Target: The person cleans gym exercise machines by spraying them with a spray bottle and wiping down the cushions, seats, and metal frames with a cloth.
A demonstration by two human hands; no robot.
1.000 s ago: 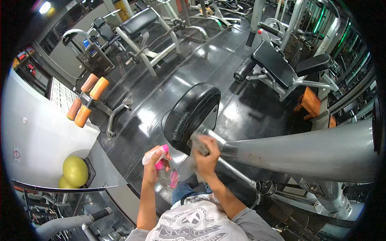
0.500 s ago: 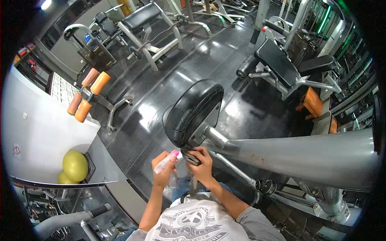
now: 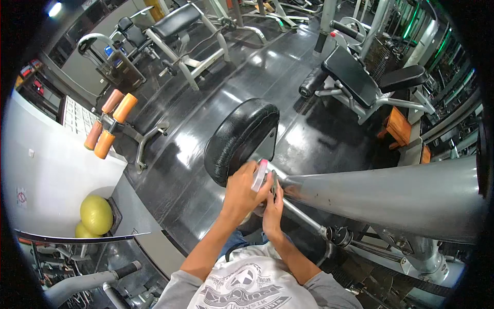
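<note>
My left hand [image 3: 241,189] is closed around a spray bottle with a pink-and-white head [image 3: 261,175], just below the black padded seat [image 3: 242,136]. Most of the bottle is hidden behind my fingers. Close against it, my right hand [image 3: 272,210] is closed on a dark grey cloth [image 3: 275,180], of which only a small part shows. Both hands are beside the metal post under the pad, near the end of a thick grey machine beam [image 3: 381,198].
Beyond the pad stand a preacher bench [image 3: 180,23] and a black bench [image 3: 355,77]. At left are orange foam rollers [image 3: 124,108] and yellow-green exercise balls [image 3: 96,213]. A wooden stool [image 3: 399,126] is at right, on the dark floor [image 3: 206,116].
My left hand has moved right and up with the spray bottle, in front of the pad's base. My right hand has shifted slightly right and down, and the two hands are now close together.
</note>
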